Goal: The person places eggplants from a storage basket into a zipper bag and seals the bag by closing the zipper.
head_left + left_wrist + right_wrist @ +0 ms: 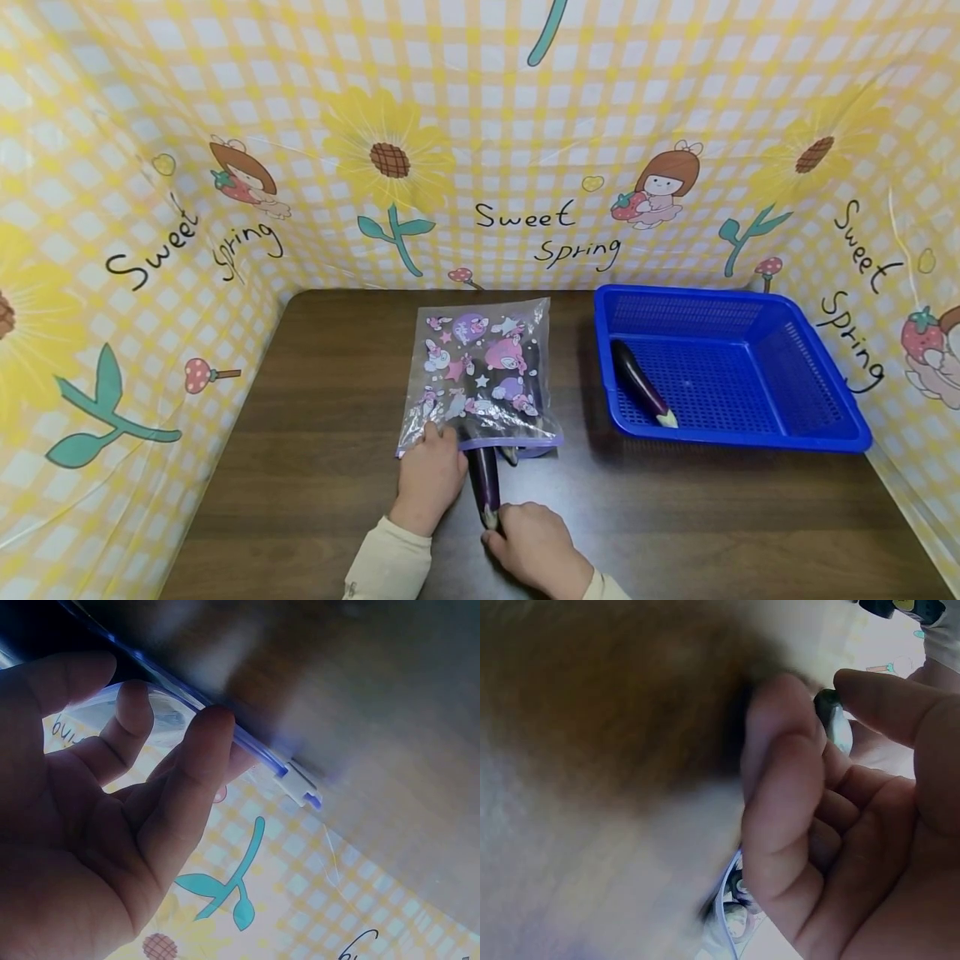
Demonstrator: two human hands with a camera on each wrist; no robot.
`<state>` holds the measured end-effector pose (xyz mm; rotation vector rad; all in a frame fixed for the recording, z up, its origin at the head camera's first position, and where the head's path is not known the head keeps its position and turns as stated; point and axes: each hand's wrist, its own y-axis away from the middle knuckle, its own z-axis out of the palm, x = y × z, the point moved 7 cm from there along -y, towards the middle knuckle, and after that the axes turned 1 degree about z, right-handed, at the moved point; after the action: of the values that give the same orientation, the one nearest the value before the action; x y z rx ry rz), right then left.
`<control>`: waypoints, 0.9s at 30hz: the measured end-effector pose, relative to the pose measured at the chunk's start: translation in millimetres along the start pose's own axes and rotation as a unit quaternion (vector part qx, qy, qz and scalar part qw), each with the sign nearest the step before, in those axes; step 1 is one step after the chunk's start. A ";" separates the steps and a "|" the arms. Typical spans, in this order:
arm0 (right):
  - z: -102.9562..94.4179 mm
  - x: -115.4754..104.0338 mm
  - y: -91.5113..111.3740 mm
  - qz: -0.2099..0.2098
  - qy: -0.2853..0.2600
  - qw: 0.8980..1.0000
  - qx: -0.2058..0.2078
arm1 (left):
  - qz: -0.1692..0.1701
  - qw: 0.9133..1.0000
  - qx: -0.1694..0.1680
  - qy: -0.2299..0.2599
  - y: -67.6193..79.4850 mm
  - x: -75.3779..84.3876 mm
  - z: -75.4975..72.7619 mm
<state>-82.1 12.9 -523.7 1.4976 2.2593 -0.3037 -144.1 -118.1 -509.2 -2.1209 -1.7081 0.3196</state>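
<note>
A clear zip bag [480, 358] with pink and purple cartoon prints lies on the table, its purple-edged mouth toward me. At the left of that mouth my left hand [431, 475] pinches the rim; the left wrist view shows the white slider [298, 784] just beyond its fingertips. My right hand [543, 546] grips the stem end of a dark eggplant [484, 483], whose far end is inside the bag mouth. Beside it the pale green end of another eggplant [510, 455] shows at the opening. Printed film partly hides what lies within.
On the right stands a blue plastic basket [735, 440] with one eggplant [641, 383] along its left side. The brown wooden table [315, 400] is walled at the back and sides by a yellow checked cloth [480, 167].
</note>
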 end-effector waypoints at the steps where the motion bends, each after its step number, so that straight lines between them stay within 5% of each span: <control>1: 0.2 0.2 -0.2 0.000 -0.001 1.000 0.000 | 0.000 1.000 -0.001 0.000 0.1 0.1 0.2; 27: -1.0 4.1 -4.3 0.002 -0.013 1.000 0.011 | -0.003 1.000 -0.014 -0.007 1.6 0.7 0.6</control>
<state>-87.6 15.1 -524.8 1.5009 2.2387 -0.3472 -142.7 -117.5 -510.4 -2.1376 -1.7355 0.3105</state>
